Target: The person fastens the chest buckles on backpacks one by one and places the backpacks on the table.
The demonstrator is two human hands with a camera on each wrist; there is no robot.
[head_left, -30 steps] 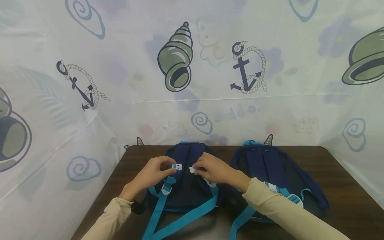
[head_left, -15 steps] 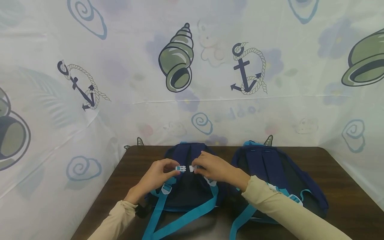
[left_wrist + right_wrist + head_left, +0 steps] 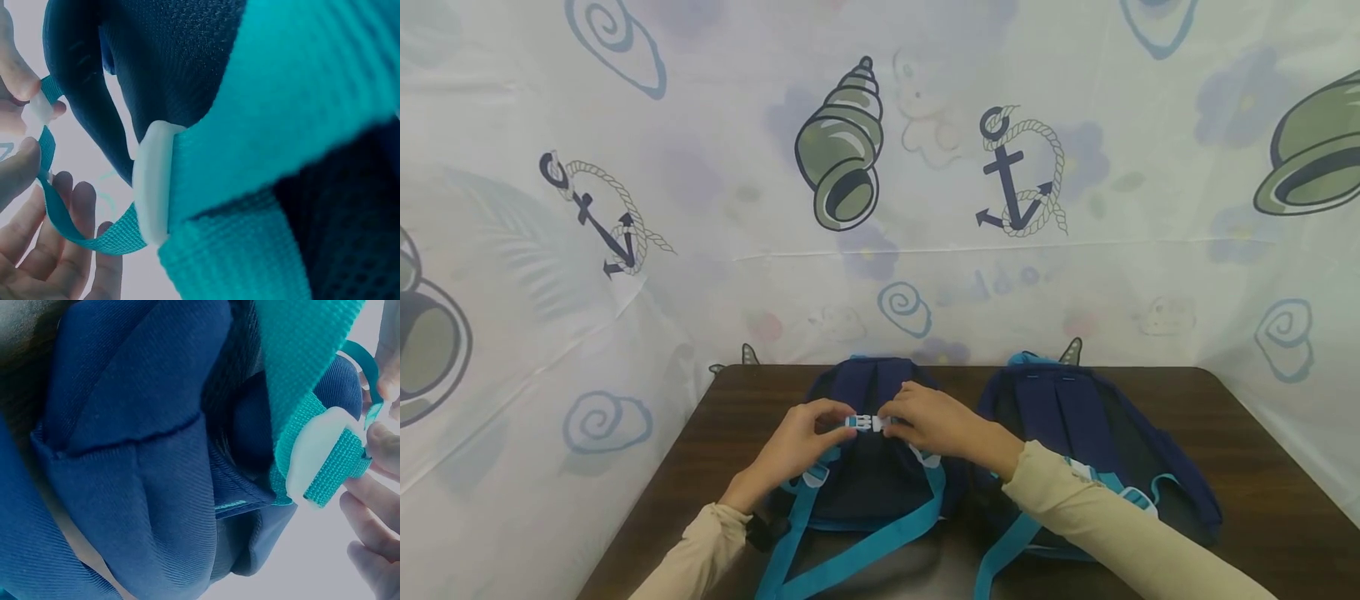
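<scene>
My left hand point(image 3: 801, 437) pinches the pronged half of a white side-release buckle point(image 3: 858, 422), on a thin teal strap point(image 3: 65, 222). Opposite it, my right hand point(image 3: 934, 421) grips the white socket half point(image 3: 877, 424) between thumb and fingers. The prong tips meet the mouth of the socket, and both pieces lie level, end to end. Behind them a navy backpack point(image 3: 850, 492) stands with its shoulder straps towards me. In the left wrist view, the joined ends point(image 3: 37, 112) sit between the fingers of both hands. A white strap adjuster point(image 3: 319, 456) hangs near my right hand in the right wrist view.
A second navy backpack point(image 3: 1090, 433) lies to the right, partly behind my right sleeve. Loose teal webbing point(image 3: 865, 550) hangs towards the front of the dark wooden table point(image 3: 662, 500). A printed cloth point(image 3: 925, 167) covers the wall behind.
My left hand has moved right and slightly down, carrying the pronged half across to the socket half. The gap between the two halves has closed; my right hand has barely moved.
</scene>
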